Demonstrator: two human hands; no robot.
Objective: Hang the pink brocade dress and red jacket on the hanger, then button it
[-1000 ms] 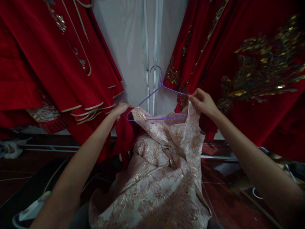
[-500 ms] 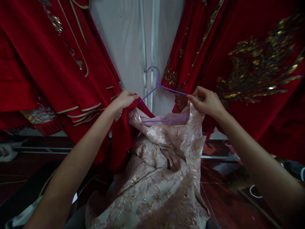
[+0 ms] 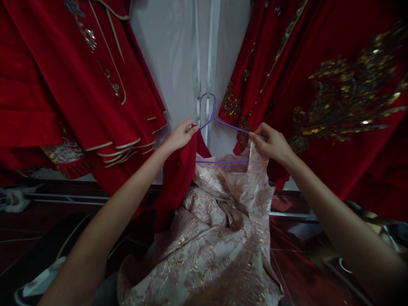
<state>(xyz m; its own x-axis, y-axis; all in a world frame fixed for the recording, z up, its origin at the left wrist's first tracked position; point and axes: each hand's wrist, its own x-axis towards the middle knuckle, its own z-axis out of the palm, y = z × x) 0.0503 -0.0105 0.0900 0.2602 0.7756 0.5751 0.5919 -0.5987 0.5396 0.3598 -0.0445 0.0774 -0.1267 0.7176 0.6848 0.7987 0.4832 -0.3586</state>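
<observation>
A purple wire hanger is held up in front of me with a pink and gold brocade dress draped below it. My left hand is closed on a red piece of fabric at the hanger's left shoulder. My right hand pinches the pink dress's strap together with the hanger's right end. The hanger's hook points up, free of any rail.
Red embroidered garments hang on the left and on the right, with a white wall panel between them. Dark red floor lies below. A pale object lies at the bottom left.
My left hand has risen and moved right along the hanger's left arm, pulling the red fabric up over it. My right hand has stayed at the right end.
</observation>
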